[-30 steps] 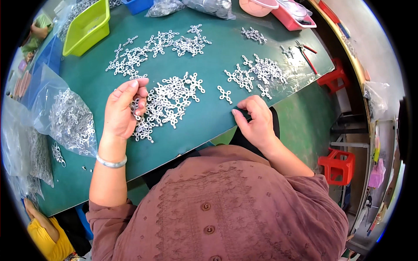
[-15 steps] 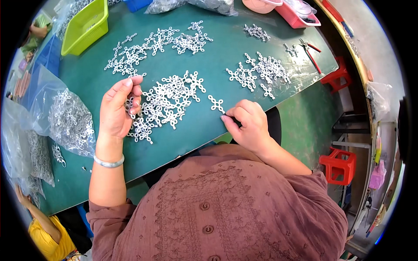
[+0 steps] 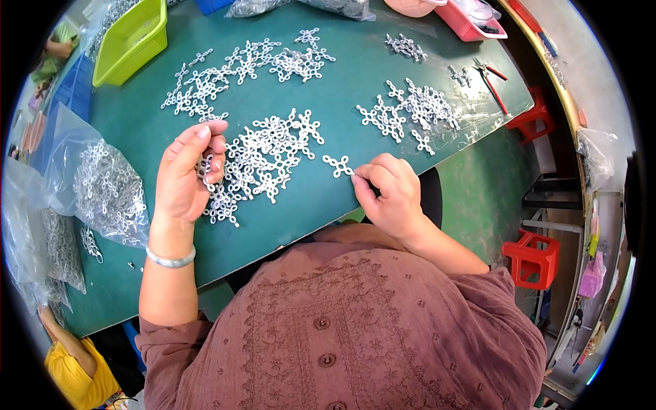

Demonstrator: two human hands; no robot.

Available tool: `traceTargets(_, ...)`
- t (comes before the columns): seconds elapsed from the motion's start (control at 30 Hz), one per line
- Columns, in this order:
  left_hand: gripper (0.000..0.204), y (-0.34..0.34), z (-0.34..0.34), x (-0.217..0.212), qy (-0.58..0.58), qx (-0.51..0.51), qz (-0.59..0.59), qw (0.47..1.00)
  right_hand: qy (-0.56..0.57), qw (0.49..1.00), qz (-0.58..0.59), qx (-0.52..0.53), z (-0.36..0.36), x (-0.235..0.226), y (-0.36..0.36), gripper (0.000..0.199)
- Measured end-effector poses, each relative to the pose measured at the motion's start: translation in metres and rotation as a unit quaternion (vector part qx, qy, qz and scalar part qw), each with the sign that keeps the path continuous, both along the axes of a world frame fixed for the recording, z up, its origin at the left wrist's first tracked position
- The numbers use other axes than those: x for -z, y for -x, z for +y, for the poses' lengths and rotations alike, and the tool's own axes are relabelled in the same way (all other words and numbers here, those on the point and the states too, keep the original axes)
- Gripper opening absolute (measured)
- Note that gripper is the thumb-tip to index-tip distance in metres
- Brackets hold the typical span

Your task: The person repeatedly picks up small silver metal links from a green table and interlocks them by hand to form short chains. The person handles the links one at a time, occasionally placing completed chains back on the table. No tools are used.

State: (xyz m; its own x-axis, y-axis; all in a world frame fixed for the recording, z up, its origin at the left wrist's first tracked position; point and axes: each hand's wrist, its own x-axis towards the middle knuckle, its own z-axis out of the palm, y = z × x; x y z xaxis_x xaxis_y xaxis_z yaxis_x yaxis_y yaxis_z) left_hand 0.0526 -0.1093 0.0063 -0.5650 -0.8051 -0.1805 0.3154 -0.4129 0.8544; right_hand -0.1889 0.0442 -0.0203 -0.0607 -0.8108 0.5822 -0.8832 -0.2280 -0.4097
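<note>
My left hand (image 3: 184, 174) is raised over the green table (image 3: 348, 89), its fingers closed around a small white cross-shaped plastic piece at the left edge of a big heap of the same pieces (image 3: 263, 154). My right hand (image 3: 386, 195) pinches the end of a single white cross piece (image 3: 339, 165) that lies flat on the table just right of the heap. A silver bangle sits on my left wrist.
More heaps of white pieces lie at the back left (image 3: 232, 72) and at the right (image 3: 410, 113). Clear bags of pieces (image 3: 102, 188) sit at the left. A green basket (image 3: 130, 41), a pink tray (image 3: 471, 17), red pliers (image 3: 492, 75) and red stools (image 3: 533, 256) surround the table. Another person in yellow (image 3: 75, 372) is at lower left.
My right hand has drawn one cross piece away from the right-hand heap toward the middle of the table. My left hand has lifted slightly and stays at the big heap.
</note>
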Motion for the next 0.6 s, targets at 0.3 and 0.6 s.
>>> traceTargets(0.3, 0.026, 0.011, 0.022, -0.009, -0.016, 0.056, -0.047, 0.997, 0.105, 0.991, -0.052, -0.065, -0.03, -0.017, -0.035, 0.016)
traceTargets(0.6, 0.016, 0.01, 0.022, -0.009, -0.003, 0.058, -0.037, 0.998, 0.115, 0.981, -0.056, -0.149, -0.058, -0.022, -0.07, 0.015)
